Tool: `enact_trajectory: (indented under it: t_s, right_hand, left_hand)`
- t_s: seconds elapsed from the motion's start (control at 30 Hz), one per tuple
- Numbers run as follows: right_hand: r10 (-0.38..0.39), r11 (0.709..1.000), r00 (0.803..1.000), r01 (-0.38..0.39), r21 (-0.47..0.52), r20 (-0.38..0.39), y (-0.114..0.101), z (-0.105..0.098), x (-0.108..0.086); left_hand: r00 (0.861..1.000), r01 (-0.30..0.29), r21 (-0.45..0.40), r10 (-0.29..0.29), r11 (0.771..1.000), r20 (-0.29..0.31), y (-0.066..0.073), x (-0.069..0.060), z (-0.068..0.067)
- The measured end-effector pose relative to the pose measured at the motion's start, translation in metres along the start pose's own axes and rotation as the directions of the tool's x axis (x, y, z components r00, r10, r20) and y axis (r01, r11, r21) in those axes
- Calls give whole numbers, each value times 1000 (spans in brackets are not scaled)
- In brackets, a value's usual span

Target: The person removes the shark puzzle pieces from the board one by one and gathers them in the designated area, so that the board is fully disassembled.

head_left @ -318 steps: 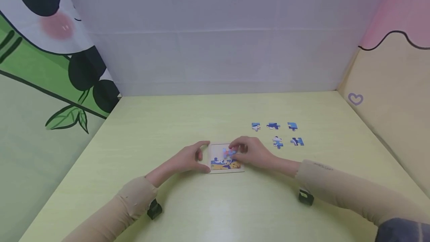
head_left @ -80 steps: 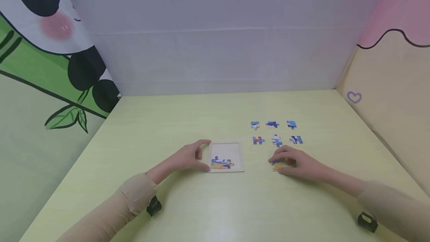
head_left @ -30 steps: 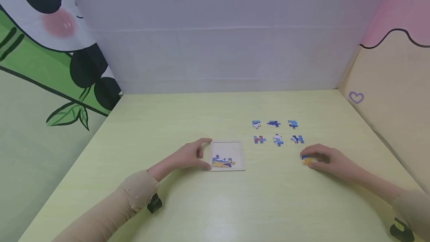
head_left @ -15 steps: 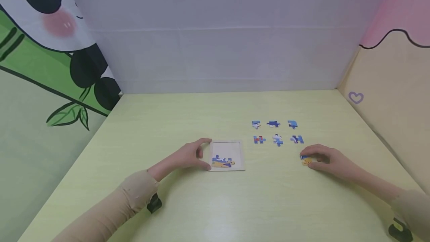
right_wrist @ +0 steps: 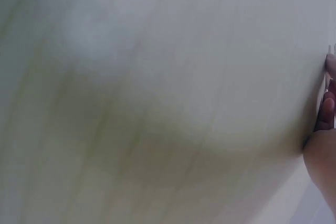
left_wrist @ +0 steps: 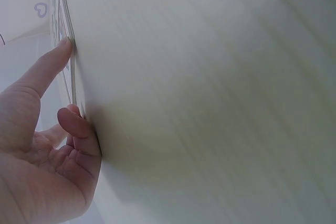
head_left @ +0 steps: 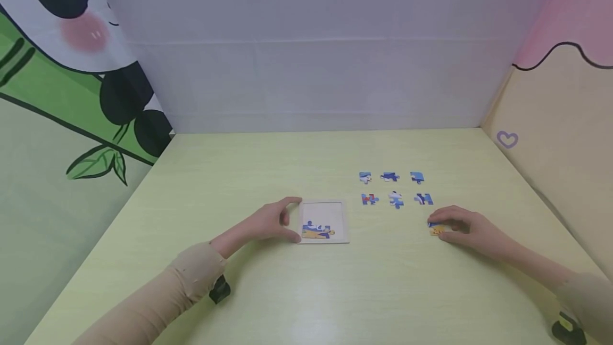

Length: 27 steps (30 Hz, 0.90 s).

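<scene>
The left hand [head_left: 269, 222] holds a small white puzzle tray [head_left: 346, 222] at its left edge, index finger at the far corner and thumb at the near one. Inside the tray, several joined yellow, blue and white pieces [head_left: 317, 231] fill the lower left. At the right, the right hand [head_left: 471, 229] pinches a yellow-and-blue puzzle piece [head_left: 435, 229] between thumb and fingers, low at the table; the fingers partly cover it. In the left wrist view the thumb [left_wrist: 52, 62] lies against the tray's edge. Only part of the right hand shows in the right wrist view.
Loose puzzle pieces lie in two rows beyond the right hand: a back row with a dark blue piece [head_left: 390, 177], and a nearer row with a red-and-blue piece [head_left: 370, 199]. The pale table [head_left: 306, 286] meets a grey backdrop and printed side panels.
The right hand has set the red-and-blue piece in the nearer row, then carried the yellow-and-blue piece from the tray out to the right. Over the last second, both hands stay almost still.
</scene>
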State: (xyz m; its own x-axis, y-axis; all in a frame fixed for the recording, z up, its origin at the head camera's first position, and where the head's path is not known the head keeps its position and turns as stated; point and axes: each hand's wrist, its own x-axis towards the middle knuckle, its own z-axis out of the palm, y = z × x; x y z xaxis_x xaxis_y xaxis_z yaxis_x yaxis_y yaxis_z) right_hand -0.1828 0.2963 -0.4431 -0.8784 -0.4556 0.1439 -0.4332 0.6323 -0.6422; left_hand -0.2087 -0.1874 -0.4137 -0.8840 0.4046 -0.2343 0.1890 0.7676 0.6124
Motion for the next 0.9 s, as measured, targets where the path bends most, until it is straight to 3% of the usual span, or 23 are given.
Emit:
enact_trajectory:
  t_s: [0.53,0.9]
  right_hand:
    - [33,999,999,-33,4,12,-2,0,0]
    - [9,1000,1000,-9,13,1,-3,0,-1]
  left_hand:
    - [1000,5,-1,-5,1000,-2,2,-2,-1]
    - [1000,9,3,-9,1000,-6,4,-2,-1]
